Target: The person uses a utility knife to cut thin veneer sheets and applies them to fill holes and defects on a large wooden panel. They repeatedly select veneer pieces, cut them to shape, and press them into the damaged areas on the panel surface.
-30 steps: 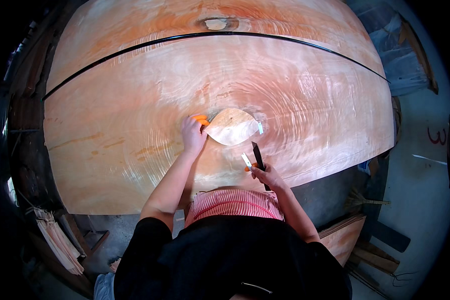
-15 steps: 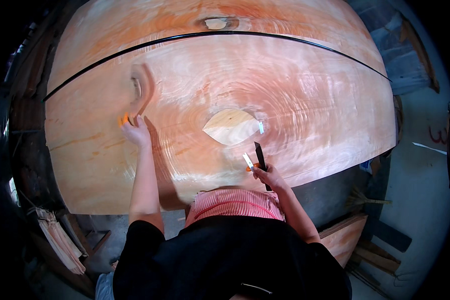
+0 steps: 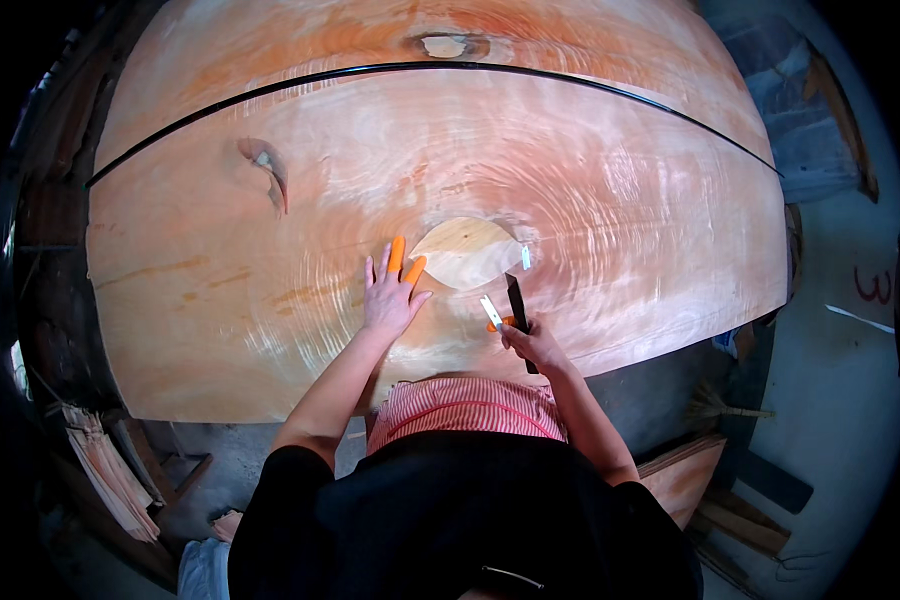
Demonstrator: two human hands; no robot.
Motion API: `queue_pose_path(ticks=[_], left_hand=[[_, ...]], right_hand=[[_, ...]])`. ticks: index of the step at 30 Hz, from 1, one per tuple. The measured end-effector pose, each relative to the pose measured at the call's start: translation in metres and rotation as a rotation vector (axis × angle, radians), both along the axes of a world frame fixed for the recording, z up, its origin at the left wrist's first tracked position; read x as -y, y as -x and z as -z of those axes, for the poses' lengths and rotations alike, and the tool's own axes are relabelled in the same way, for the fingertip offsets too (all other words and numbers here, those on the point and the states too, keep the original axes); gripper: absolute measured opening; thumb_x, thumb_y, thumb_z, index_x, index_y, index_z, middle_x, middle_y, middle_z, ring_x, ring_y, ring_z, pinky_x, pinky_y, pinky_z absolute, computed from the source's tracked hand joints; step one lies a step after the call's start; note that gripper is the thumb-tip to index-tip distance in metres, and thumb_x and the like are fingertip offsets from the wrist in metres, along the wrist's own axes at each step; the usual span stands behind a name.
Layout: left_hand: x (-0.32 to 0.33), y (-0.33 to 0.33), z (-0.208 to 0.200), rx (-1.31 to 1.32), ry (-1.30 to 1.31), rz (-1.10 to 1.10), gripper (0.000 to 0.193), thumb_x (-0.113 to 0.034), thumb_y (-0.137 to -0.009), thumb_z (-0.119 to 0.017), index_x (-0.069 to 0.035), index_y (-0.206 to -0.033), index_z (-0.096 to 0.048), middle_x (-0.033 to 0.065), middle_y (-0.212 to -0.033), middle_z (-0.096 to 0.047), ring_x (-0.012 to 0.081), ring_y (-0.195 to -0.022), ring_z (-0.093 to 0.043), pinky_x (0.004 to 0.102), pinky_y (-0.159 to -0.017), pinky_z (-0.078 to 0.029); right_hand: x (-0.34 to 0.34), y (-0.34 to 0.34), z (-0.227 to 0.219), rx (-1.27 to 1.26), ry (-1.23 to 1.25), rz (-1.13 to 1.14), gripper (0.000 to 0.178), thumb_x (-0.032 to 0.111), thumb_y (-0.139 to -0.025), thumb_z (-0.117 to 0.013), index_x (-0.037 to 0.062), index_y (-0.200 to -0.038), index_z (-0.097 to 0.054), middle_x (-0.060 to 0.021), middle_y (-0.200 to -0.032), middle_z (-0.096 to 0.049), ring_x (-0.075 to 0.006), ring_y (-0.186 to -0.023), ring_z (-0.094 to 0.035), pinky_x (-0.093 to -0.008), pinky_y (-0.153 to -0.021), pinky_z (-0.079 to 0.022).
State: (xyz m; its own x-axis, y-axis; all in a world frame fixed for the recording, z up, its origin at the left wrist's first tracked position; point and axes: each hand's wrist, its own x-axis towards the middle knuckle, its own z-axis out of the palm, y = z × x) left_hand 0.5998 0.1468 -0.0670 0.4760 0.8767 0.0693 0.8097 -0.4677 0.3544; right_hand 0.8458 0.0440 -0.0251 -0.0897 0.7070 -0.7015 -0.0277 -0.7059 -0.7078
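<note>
A pale leaf-shaped patch (image 3: 465, 253) lies in the middle of the large reddish wood veneer sheet (image 3: 190, 340). Just left of its pointed end rests my left hand (image 3: 390, 300), fingers spread flat on the sheet, orange covers on two fingers and nothing held. Below the patch's right side, my right hand (image 3: 535, 345) closes around a dark flat bar (image 3: 517, 300) and a small tool with a whitish blade-like end (image 3: 490, 310); its exact kind is unclear. Orange also shows at this hand's fingers. A small pale strip (image 3: 526, 257) sits at the patch's right tip.
A curled reddish veneer scrap (image 3: 270, 172) lies up to the left. Across the sheet's far part runs a long black cord or rod (image 3: 400, 68), with a ragged pale spot (image 3: 444, 46) beyond it. Stacked boards (image 3: 685, 475) and a small broom (image 3: 725, 408) lie below right.
My left hand has come down and right from the upper left to beside the patch. The veneer scrap, blurred near that hand before, now lies apart from it. My right hand keeps its hold.
</note>
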Motion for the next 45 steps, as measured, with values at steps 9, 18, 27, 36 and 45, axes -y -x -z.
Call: queue_pose_path(ticks=[9,18,27,36,45], left_hand=[[-0.004,-0.002,0.001,-0.033,-0.008,-0.001,0.051,-0.042,-0.072,-0.056,-0.015,-0.115,-0.049,0.0173,-0.131,-0.025,0.0312,-0.124,-0.02,0.0514,-0.099,-0.012],[-0.008,-0.002,0.0,-0.023,-0.001,0.029,0.054,-0.041,-0.072,-0.057,-0.015,-0.118,-0.046,0.017,-0.133,-0.023,0.0318,-0.123,-0.02,0.0505,-0.1,-0.012],[-0.002,0.004,-0.004,-0.021,0.008,0.037,0.055,-0.04,-0.07,-0.058,-0.015,-0.118,-0.046,0.0164,-0.134,-0.022,0.0308,-0.122,-0.023,0.0499,-0.099,-0.013],[0.002,0.004,-0.005,-0.014,0.016,0.038,0.058,-0.039,-0.071,-0.058,-0.011,-0.12,-0.043,0.0161,-0.132,-0.025,0.0302,-0.122,-0.024,0.0499,-0.099,-0.014],[0.003,-0.01,-0.006,-0.031,0.08,0.107,0.069,-0.039,-0.071,-0.059,-0.003,-0.124,-0.033,0.0136,-0.131,-0.028,0.0273,-0.123,-0.023,0.05,-0.1,-0.013]], right_hand=[[-0.002,0.002,0.011,0.01,0.026,-0.017,0.018,0.023,-0.081,-0.055,0.0078,-0.073,-0.054,0.0046,-0.056,-0.046,-0.0006,-0.039,-0.03,-0.017,-0.036,-0.021],[-0.004,0.004,0.01,0.001,0.016,0.008,0.019,0.024,-0.081,-0.055,0.0061,-0.086,-0.057,0.0045,-0.058,-0.047,-0.0006,-0.041,-0.031,-0.0166,-0.036,-0.021],[-0.008,0.005,0.014,0.009,0.032,-0.003,0.017,0.024,-0.081,-0.056,0.0064,-0.082,-0.056,0.0046,-0.057,-0.047,-0.0006,-0.04,-0.03,-0.0168,-0.036,-0.021],[-0.016,0.007,0.009,0.004,-0.011,0.035,0.017,0.023,-0.08,-0.057,0.0057,-0.076,-0.056,0.004,-0.056,-0.047,-0.0008,-0.039,-0.03,-0.0167,-0.035,-0.022],[-0.026,0.008,0.014,0.048,-0.039,0.052,0.016,0.022,-0.079,-0.056,0.0058,-0.078,-0.057,0.0038,-0.056,-0.047,-0.0012,-0.041,-0.033,-0.0175,-0.036,-0.024]])
